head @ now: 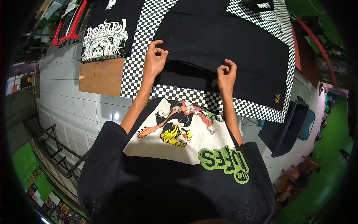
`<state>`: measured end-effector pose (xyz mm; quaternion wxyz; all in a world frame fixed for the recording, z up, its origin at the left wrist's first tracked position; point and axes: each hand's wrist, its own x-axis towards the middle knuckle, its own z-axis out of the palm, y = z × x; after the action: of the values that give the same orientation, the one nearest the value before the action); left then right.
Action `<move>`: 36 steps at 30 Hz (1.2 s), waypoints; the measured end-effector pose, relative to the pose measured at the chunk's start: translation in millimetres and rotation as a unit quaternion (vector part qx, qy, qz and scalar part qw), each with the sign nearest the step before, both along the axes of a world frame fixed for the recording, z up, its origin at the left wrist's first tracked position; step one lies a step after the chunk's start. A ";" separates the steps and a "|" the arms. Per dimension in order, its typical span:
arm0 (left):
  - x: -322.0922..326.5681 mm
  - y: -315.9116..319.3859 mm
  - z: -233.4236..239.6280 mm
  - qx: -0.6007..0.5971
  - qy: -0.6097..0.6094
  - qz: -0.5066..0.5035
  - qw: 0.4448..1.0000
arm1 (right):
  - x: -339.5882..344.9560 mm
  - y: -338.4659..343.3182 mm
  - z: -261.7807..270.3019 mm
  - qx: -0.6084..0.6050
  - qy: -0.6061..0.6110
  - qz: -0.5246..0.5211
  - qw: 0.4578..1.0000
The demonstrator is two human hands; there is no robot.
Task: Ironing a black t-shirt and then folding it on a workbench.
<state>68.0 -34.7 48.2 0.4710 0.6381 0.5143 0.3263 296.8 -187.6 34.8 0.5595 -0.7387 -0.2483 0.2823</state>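
A black fabric garment (246, 53), apparently a T-shirt, is spread over a black-and-white checkered table covering (179, 93). Near its right lower corner is a small yellow-and-black label (277, 98). My left hand (155, 58) is over the garment's left edge, index finger raised and the others curled toward the thumb. Farther right, over the lower middle of the cloth, my right hand (227, 77) has bent fingers and the thumb close to them. No fabric shows pinched in either hand. Dark shadows of my hands and arms fall on the cloth between them.
Left of the covering, a folded black shirt (105, 39) with a white bear print lies on a wooden board (102, 75). A red metal frame (70, 30) stands beyond it. Dark objects (258, 5) sit at the far right. A dark chair (289, 128) stands by the table's right side.
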 end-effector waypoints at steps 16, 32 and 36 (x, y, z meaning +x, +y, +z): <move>-2.3 -35.3 1.3 0.076 0.175 -0.048 0.980 | 6.7 -18.2 4.5 -0.069 -0.414 0.139 0.897; 35.1 34.8 -36.7 0.317 0.319 0.016 0.893 | 55.0 25.6 -29.5 -0.103 -0.526 0.057 0.842; 52.4 -2.5 -6.5 0.384 0.258 -0.121 0.878 | -1.8 26.4 -3.5 -0.105 -0.516 0.172 0.833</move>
<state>120.3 -37.2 41.8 0.0753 0.8876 0.3710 0.2626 294.9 -161.2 31.3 0.2119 -0.7769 -0.5925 -0.0234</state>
